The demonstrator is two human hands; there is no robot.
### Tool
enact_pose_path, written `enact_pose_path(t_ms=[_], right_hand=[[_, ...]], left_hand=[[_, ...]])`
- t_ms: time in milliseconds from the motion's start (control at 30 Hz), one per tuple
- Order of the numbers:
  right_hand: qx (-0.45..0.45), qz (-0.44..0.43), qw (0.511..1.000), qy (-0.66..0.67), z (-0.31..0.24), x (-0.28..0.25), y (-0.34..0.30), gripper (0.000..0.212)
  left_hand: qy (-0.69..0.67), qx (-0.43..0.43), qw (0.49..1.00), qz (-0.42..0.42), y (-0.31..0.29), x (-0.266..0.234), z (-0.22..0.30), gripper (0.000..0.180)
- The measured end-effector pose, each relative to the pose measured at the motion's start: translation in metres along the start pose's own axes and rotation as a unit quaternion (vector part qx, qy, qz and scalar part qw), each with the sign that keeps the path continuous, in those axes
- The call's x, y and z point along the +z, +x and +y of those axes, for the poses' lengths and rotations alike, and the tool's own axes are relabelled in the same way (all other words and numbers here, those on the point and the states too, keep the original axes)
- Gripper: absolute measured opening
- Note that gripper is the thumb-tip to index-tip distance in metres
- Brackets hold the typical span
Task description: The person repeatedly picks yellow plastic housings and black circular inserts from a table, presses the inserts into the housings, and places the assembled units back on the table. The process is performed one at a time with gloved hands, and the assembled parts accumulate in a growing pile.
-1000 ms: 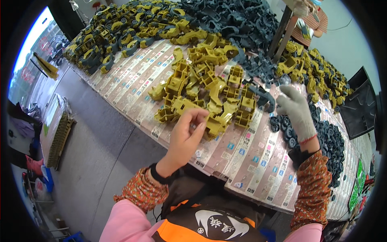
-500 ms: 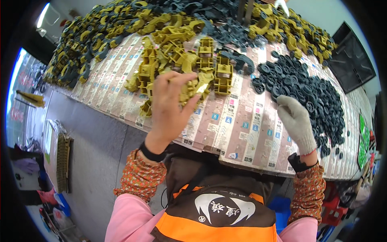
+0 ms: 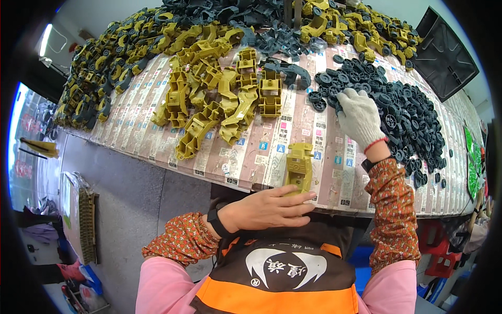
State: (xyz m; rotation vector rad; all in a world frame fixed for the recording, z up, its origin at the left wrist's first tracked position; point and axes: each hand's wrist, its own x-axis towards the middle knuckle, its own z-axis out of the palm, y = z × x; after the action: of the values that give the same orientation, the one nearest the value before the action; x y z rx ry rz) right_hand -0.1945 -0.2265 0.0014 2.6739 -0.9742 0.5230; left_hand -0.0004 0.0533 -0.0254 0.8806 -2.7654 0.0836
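At the table's front edge my bare left hand is closed on the near end of a yellow plastic toy vehicle body, which lies lengthwise with its far end pointing away from me. Its near end is hidden behind the fingers. My right hand, in a pale knitted glove, reaches to the left edge of a heap of dark toy wheels. The gloved fingers are bent down against the wheels; whatever is between the fingertips is hidden. Left of the hands lies a loose group of yellow toy vehicle bodies.
The table is covered with printed sheets. Along the back left spreads a heap of yellow-and-dark toy vehicles. Dark plastic parts are piled at the back, more vehicles at the back right. A black crate stands far right.
My left hand has moved from the yellow group to the front edge with a yellow toy vehicle body. My right hand has moved up and left onto the wheels. The view has shifted slightly.
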Motion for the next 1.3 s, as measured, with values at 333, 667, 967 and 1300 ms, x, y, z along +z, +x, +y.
enact_pose_path(t_ms=[333, 667, 967, 1300], right_hand=[[-0.029, 0.008, 1.000, 0.005, -0.004, -0.007, 0.000, 0.036], [0.323, -0.107, 0.779, 0.526, -0.072, -0.062, -0.092, 0.040], [0.408, -0.005, 0.506, 0.760, -0.106, -0.093, -0.115, 0.042], [0.331, -0.040, 0.638, 0.694, -0.126, -0.081, -0.134, 0.047]], left_hand=[[-0.478, -0.518, 0.659, 0.261, 0.005, 0.001, -0.009, 0.086], [-0.388, -0.523, 0.756, 0.076, 0.058, 0.009, -0.036, 0.094], [-0.821, -0.393, 0.363, 0.201, 0.040, 0.012, -0.025, 0.060], [-0.806, -0.386, 0.335, 0.297, 0.046, -0.008, -0.001, 0.068]])
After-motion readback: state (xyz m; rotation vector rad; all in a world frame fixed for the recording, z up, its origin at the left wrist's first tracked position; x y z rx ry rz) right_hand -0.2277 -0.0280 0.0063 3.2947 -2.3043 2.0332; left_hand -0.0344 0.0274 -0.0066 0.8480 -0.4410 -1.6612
